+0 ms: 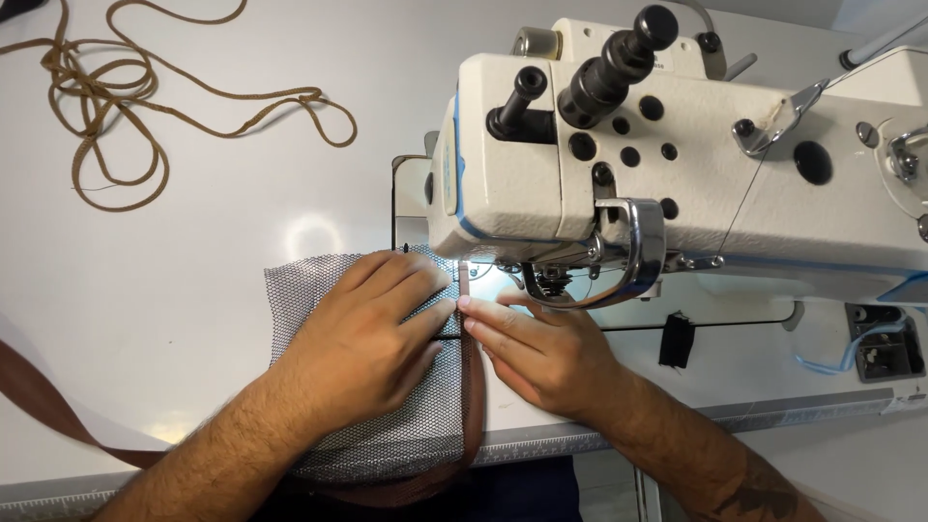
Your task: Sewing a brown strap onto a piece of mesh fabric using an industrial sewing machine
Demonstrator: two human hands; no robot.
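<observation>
My left hand (pixel 372 333) lies flat on a piece of grey mesh fabric (pixel 304 285), fingers spread toward the needle. My right hand (pixel 536 348) presses its fingertips on a narrow brown binding strip (pixel 470 387) that runs along the mesh's right edge. The strip's far end lies in front of the presser foot (pixel 546 282) of a white industrial sewing machine (pixel 696 164). Both hands touch near the strip. The mesh hangs over the table's front edge.
A tangle of tan cord (pixel 106 97) lies at the far left of the white table (pixel 193 242). A brown strap (pixel 48 401) curves along the left front edge. A small black piece (pixel 677 340) sits right of the needle area.
</observation>
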